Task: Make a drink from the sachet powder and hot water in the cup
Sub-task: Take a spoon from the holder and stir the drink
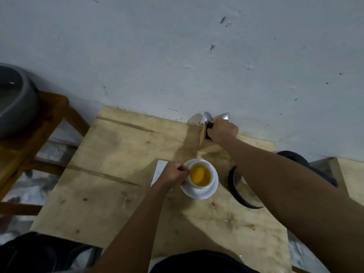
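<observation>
A white cup [209, 187] of orange-yellow drink stands on a white saucer [213, 191] near the middle of the plywood table [110, 190]. My left hand [175, 174] is closed on the cup's left side, where its handle is hidden by my fingers. A flat white sachet or paper [160, 170] lies partly under that hand. At the back edge by the wall, my right hand [222, 129] is closed around a metal spoon [208, 117] that sticks up out of a dark holder [207, 134]. A second spoon [225, 116] pokes out beside it.
A metal kettle with a black rim [239, 192] stands right of the saucer, half hidden by my right forearm. A grey basin [17, 107] sits on a wooden stool [49, 119] at the left. The white wall [177, 56] runs just behind the table.
</observation>
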The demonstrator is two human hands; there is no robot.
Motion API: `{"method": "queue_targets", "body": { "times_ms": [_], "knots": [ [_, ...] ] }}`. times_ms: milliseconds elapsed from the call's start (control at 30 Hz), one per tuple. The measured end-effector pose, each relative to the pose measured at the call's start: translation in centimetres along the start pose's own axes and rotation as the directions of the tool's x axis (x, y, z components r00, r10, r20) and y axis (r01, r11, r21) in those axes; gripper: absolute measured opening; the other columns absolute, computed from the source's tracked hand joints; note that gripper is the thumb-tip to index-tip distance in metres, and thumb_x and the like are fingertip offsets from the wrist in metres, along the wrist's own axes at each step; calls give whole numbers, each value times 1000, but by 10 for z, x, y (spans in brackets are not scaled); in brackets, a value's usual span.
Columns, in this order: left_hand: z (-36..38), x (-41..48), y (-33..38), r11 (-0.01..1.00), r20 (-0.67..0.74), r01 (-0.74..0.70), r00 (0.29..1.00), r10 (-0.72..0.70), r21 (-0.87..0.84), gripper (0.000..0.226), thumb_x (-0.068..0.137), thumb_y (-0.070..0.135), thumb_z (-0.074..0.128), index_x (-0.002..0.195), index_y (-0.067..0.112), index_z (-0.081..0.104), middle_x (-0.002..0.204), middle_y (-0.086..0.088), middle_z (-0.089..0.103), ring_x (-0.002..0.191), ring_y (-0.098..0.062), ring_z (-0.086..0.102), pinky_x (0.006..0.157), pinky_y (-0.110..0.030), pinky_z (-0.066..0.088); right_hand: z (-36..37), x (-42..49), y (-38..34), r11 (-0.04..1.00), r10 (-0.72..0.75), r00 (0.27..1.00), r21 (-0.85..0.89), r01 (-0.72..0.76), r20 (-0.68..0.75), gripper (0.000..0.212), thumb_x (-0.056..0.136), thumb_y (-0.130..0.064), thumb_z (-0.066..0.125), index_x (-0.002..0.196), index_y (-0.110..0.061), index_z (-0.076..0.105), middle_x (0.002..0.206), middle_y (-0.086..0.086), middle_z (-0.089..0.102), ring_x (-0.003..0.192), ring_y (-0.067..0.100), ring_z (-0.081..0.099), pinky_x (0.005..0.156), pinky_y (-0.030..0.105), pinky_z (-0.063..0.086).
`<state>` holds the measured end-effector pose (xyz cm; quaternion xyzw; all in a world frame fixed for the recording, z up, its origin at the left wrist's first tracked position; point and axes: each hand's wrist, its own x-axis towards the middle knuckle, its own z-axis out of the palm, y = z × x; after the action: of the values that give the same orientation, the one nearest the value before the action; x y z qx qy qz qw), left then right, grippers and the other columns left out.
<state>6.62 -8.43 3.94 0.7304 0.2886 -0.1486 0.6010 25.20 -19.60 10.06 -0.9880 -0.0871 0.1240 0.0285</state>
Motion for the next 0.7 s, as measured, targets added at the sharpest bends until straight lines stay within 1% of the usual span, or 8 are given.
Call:
{"method": "queue_targets", "body": {
  "times_ms": [100,200,267,367,467,567,633,700],
  "knots": [
    [3,-2,0,1000,-14,-16,1000,15,-21,12,87,12,63,80,5,69,62,-11,66,54,-20,66,70,-42,59,1,-5,1,999,35,999,35,-34,-19,29,95,-38,50,94,-12,62,63,-1,51,53,16,48,53,25,34],
    [8,-2,2,999,-41,15,999,-17,-41,12,87,15,63,85,5,70,65,-10,67,56,-19,66,72,-40,59,-6,-16,4,996,46,995,84,-38,-92,33,96,-39,48,101,-9,61,66,-1,48,63,23,54,61,30,39],
    [10,-4,4,998,-45,32,998,-35,-49,9,88,16,64,87,7,68,68,-9,67,57,-20,66,65,-34,60,-17,-29,5,989,42,982,145,-15,-186,33,96,-37,47,106,-9,62,76,2,58,69,27,59,62,31,40],
    [12,-7,6,997,-43,42,998,-44,-58,11,90,15,63,93,5,66,70,-11,66,57,-20,65,52,-23,54,-40,-57,11,956,52,945,289,46,-322,31,97,-36,47,101,-16,70,89,4,69,77,30,67,62,29,39],
    [12,-7,5,998,-52,37,998,-40,-56,9,90,15,63,90,7,67,74,-14,69,59,-21,66,56,-25,56,-60,-90,19,892,59,893,425,154,-447,30,99,-40,46,95,-22,70,84,-4,67,73,20,64,60,28,38],
    [14,-8,4,998,-64,25,998,-28,-55,10,90,16,63,91,6,66,75,-16,68,60,-22,66,56,-25,56,-72,-125,28,805,59,857,532,263,-512,19,98,-43,51,91,-32,66,86,-11,61,72,13,59,61,28,40],
    [16,-9,3,998,-76,20,997,-25,-67,9,91,15,62,91,6,65,70,-15,66,58,-22,63,59,-28,57,-70,-142,34,755,53,851,579,308,-523,21,97,-42,55,98,-26,68,87,-11,59,73,11,58,60,29,43],
    [16,-10,3,998,-82,19,996,-25,-64,10,91,15,62,93,6,65,67,-13,65,57,-21,62,59,-28,57,-63,-155,40,672,62,861,659,338,-504,21,96,-41,58,95,-20,65,88,-6,62,76,11,58,63,28,46]
  ]
}}
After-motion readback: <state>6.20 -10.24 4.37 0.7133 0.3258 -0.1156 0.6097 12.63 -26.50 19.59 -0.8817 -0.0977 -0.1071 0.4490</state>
